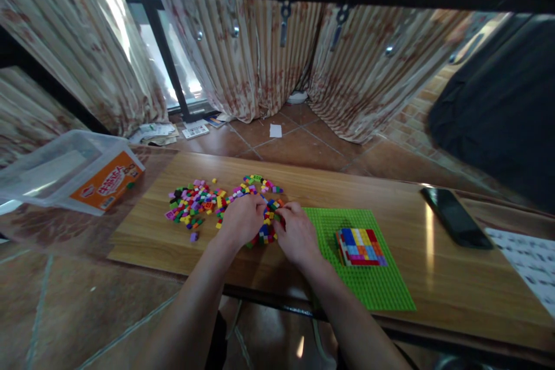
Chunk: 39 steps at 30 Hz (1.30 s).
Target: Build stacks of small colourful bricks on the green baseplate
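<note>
Loose toy building bricks [269, 217] in many colours lie heaped between my two hands. My left hand [243, 219] reaches into this heap from the left, fingers curled down; its fingertips are partly hidden, and what they hold cannot be made out. On the heap's right side, my right hand [298, 234] has its thumb and forefinger drawn together at the bricks. Anything in that pinch is too small to name. To the right, a green baseplate [390, 289] bears a low block of joined bricks [362, 247] in blue, white, yellow, red and purple.
More loose bricks [197, 199] spread over the wooden table [147, 237] left of my hands. A clear plastic box [102, 156] with an orange label stands at the far left. A black phone [455, 217] and a printed sheet [526, 260] lie at the right.
</note>
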Tool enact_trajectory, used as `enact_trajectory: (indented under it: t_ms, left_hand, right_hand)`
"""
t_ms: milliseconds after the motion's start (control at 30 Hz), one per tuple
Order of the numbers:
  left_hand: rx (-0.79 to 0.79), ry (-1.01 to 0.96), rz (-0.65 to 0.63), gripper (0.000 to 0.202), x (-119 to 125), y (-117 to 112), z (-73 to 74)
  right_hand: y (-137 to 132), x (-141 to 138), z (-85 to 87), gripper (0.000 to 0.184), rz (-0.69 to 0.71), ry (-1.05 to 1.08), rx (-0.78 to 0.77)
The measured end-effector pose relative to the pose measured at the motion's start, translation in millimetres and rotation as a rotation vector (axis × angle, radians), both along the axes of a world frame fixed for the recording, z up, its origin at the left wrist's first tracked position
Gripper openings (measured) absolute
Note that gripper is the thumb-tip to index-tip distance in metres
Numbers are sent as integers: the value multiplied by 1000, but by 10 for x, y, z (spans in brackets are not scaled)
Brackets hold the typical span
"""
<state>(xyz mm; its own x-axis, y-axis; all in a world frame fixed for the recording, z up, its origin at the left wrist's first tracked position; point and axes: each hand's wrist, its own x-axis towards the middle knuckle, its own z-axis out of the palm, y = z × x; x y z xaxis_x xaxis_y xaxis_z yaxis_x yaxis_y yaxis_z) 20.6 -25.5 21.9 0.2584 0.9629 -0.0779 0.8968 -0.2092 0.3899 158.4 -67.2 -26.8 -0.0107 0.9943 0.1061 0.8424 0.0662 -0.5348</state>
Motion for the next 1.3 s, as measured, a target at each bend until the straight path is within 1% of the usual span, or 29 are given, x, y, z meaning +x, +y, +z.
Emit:
enact_trajectory:
  t_ms: [100, 200, 333, 400, 467, 600, 633, 700, 767, 833, 1000, 1133, 1200, 1300]
  left_hand:
    - [0, -26, 22, 29, -50, 5, -29]
    - [3, -53, 38, 29, -100, -3, -29]
    - [26, -84, 51, 29, -124, -15, -7]
    - [35, -98, 48, 28, -111, -18, -3]
    - [29, -152, 18, 29, -87, -21, -4]
    - [-53, -353, -103, 28, -16, -35, 4]
    - [-78, -407, -131, 28, 5, -42, 5]
    - [-114, -506, -170, 27, 49, -56, 0]
    - [-125, -568, -173, 24, 91, -72, -13]
    - [-111, -601, -142, 20, 129, -88, -25]
    - [-73, -614, -72, 18, 203, -129, -30]
    - [-52, -631, -7, 16, 266, -164, -47]
    - [-66, -699, 23, 15, 296, -176, -69]
    - [-134, -850, 82, 13, 318, -178, -109]
  right_hand:
    - [29, 11, -31, 17, 2, 33, -5]
    - [33, 45, -54, 12, 5, 89, 15]
    - [15, 58, -43, 8, 2, 165, 35]
    - [14, 55, -27, 6, -13, 255, 38]
    - [24, 56, -11, 6, -61, 455, 26]
    - [49, 77, 24, 24, -208, 1072, -54]
    - [49, 84, 34, 26, -228, 1184, -64]
    - [38, 92, 53, 28, -232, 1303, -63]
    - [22, 96, 69, 28, -214, 1332, -53]
    - [11, 98, 82, 28, -196, 1330, -44]
    - [14, 109, 113, 23, -164, 1243, -30]
    - [4, 94, 130, 21, -182, 1202, 20]
    - [0, 85, 133, 22, -206, 1254, 36]
    - [14, 95, 130, 26, -312, 1415, 42]
